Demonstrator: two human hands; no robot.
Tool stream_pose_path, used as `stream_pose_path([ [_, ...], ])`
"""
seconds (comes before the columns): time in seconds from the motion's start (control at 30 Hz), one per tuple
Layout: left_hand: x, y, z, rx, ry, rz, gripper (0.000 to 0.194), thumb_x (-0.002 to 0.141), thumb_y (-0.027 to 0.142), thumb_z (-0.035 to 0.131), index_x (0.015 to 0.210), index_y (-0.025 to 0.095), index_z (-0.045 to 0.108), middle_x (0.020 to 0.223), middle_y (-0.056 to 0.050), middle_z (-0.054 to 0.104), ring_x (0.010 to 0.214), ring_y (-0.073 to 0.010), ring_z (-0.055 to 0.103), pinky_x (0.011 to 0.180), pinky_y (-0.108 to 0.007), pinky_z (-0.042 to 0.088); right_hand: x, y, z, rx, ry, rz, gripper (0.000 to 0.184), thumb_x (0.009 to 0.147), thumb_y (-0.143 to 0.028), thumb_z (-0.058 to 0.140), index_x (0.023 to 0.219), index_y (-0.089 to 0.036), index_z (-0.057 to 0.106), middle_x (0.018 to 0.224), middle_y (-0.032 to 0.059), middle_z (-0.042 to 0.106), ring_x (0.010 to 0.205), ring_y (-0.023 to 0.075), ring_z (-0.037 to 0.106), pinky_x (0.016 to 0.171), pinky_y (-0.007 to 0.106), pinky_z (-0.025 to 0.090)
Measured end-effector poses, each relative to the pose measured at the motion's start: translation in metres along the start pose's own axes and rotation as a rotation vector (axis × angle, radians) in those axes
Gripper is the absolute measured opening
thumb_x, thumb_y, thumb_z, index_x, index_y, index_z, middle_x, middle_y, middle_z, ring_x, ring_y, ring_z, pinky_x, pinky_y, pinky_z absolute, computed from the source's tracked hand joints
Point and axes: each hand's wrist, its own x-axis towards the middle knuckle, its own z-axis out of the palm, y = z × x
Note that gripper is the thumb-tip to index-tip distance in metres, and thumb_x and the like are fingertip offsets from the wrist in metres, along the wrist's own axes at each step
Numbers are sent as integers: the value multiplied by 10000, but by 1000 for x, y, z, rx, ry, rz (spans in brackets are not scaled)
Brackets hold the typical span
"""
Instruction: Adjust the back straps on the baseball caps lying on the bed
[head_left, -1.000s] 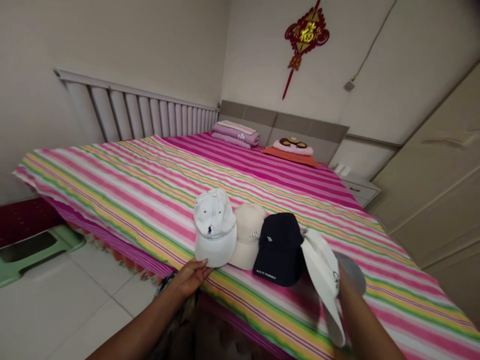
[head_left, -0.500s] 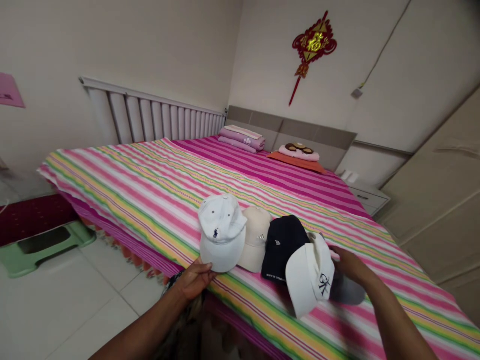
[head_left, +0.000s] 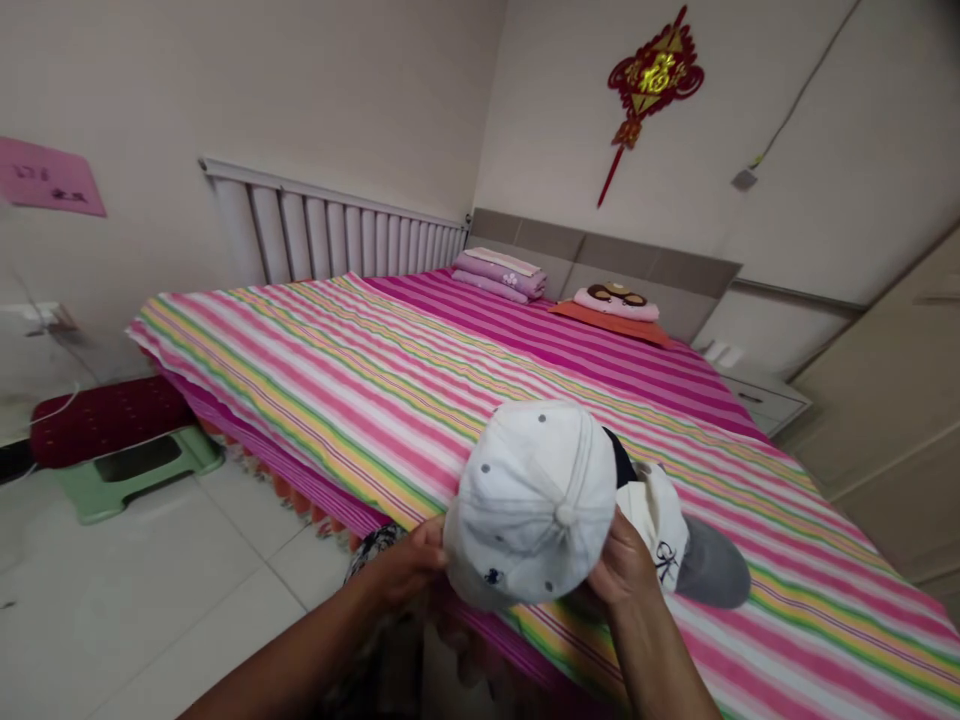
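Note:
Both my hands hold up a white cap with a small dark logo point(head_left: 534, 500) over the near edge of the striped bed point(head_left: 360, 380). My left hand point(head_left: 409, 565) grips its left rim and my right hand point(head_left: 619, 572) grips its right rim. The lifted cap hides most of the row behind it. A sliver of a black cap point(head_left: 621, 460) shows past it. To the right lie a white cap with black lettering point(head_left: 660, 520) and a grey cap point(head_left: 712, 572) on the sheet.
Folded purple bedding point(head_left: 499, 275) and a pillow with a brown pattern point(head_left: 616, 302) lie at the headboard. A green stool with a red cushion point(head_left: 120, 440) stands on the tiled floor at left. A nightstand point(head_left: 765, 400) and wardrobe point(head_left: 900, 400) are at right.
My right hand let go of the lettered white cap, which now lies on the bed. Both hands have lifted the white logo cap off the bed toward me. The view shifted left.

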Motion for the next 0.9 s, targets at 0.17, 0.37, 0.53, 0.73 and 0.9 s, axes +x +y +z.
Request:
stream_pose_path([
  [0.17, 10, 33, -4, 10, -33, -11, 545, 705, 578, 564, 958, 106, 661, 856, -118, 697, 868, -260, 627, 789, -342, 428, -11, 20, -3, 28, 5, 57, 344, 528, -238, 789, 853, -209, 679, 685, 35, 726, 668, 251, 676, 791, 421, 496],
  [0.37, 21, 52, 31, -33, -11, -43, 357, 517, 304, 786, 759, 76, 655, 663, -62, 654, 581, -132, 591, 586, -213, 431, -35, 38, -9, -80, -51, 152, 340, 548, -224, 775, 871, -213, 668, 732, 40, 719, 629, 238, 657, 668, 391, 513],
  [0.53, 19, 56, 52, -10, 35, -119, 294, 508, 238, 777, 705, 81, 626, 614, -48, 625, 522, -111, 561, 535, -205, 415, -41, 16, -8, -144, -151, 109, 448, 609, -455, 701, 984, -216, 645, 861, 65, 678, 767, 229, 627, 687, 329, 491],
  [0.73, 17, 64, 79, 6, -95, -320, 303, 542, 231, 694, 794, 67, 652, 658, -62, 644, 549, -128, 569, 551, -219, 415, -42, -8, 28, -496, -176, -12, 434, 623, -467, 720, 979, -228, 652, 809, 34, 646, 705, 161, 580, 644, 258, 467],
  [0.9, 11, 67, 83, -45, -257, -394, 506, 510, 148, 604, 1000, 26, 639, 827, -124, 672, 738, -205, 612, 695, -279, 431, -50, -6, 40, -520, -125, 10, 194, 666, -359, 712, 728, -181, 665, 615, 9, 622, 545, 112, 523, 510, 211, 419],
])
